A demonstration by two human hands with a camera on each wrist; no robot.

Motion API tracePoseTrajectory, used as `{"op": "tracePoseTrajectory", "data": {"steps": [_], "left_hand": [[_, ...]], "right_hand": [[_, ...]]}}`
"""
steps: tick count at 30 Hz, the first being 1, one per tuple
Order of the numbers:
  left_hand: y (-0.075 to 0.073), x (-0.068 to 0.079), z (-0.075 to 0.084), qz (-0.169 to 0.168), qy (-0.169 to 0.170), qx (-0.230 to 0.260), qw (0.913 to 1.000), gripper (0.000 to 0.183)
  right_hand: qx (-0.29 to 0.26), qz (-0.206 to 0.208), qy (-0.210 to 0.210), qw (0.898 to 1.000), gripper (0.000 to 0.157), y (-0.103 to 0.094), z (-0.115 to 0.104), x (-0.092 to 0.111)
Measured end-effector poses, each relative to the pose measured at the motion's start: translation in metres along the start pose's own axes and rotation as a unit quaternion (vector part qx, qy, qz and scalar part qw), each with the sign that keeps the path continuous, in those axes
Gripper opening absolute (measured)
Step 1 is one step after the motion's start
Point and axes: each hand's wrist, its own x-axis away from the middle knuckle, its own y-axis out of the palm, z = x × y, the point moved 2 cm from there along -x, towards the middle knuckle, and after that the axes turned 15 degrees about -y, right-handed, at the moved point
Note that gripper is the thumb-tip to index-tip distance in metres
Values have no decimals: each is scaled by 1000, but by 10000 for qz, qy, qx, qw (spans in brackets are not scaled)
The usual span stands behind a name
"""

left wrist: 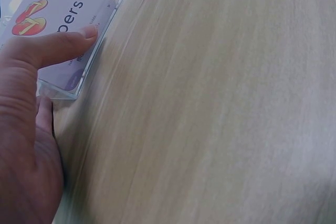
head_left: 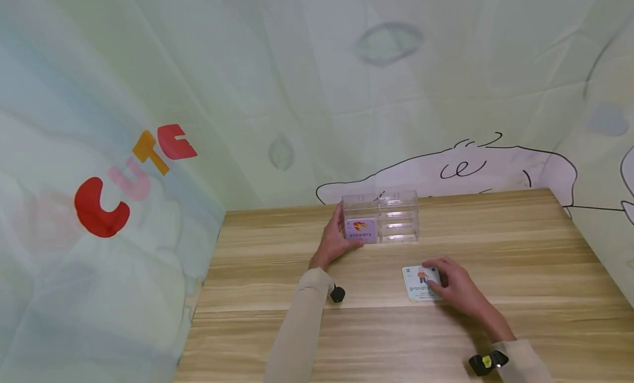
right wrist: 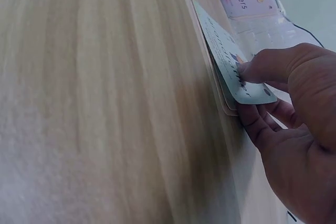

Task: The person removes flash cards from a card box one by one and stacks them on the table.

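Observation:
My left hand (head_left: pixel 333 242) grips the left side of a clear plastic card holder (head_left: pixel 398 240) at the back of the table. Its thumb lies across the front of a purple "slippers" card (left wrist: pixel 97 6) standing in the holder's left section. Nearer to me, my right hand (head_left: pixel 459 288) pinches the right edge of a pale flash card (head_left: pixel 413 277) with a standing figure and partly covered lettering beginning "grandfa". In the right wrist view that card (right wrist: pixel 218 45) is tilted up, thumb on its face and fingers beneath. At least one more card (right wrist: pixel 229 109) lies under it.
The holder's right section has several tiers with no cards in them. A printed cloth (head_left: pixel 297 97) hangs behind the wooden table (head_left: pixel 257 262) and along its left side. Each wrist wears a small black device (head_left: pixel 338 293).

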Motion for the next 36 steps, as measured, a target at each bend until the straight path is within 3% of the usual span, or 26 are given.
{"op": "tracePoseTrajectory", "data": {"steps": [14,20,36], "left_hand": [[-1,-2,0,-28,283,-4,9996,128],[0,-3,-1,-43,296,17,9996,128],[-2,-3,-1,-34,178,-66,9998,127]], "right_hand": [[267,-236,118,9993,41,7,-2,0],[438,-305,308,9981,42,9,-3,1],[563,-186,166,9981,41,9,0,1]]}}
